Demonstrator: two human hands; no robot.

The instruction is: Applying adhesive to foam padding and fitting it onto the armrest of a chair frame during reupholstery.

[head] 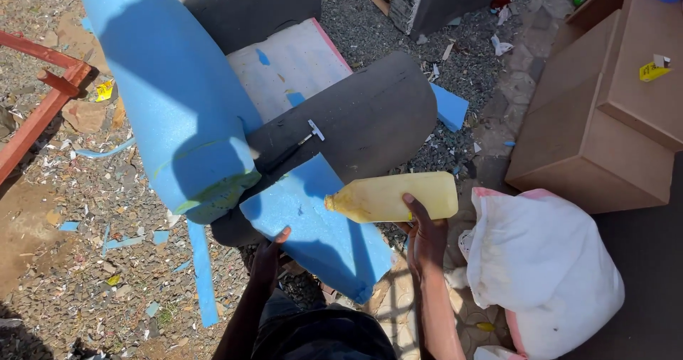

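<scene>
My right hand grips a yellow plastic bottle, held on its side with its open neck pointing left over a flat blue foam piece. My left hand holds the near edge of that foam piece from below. A large blue foam slab leans in from the upper left; its lower end is smeared yellowish. Both foam pieces rest against a dark grey curved form, on which a thin tool with a white T-shaped end lies.
A white filled sack lies at the right. Brown wooden box frames stand behind it. A red metal frame is at the left. Gravel ground holds foam scraps and strips. A pale board lies behind the grey form.
</scene>
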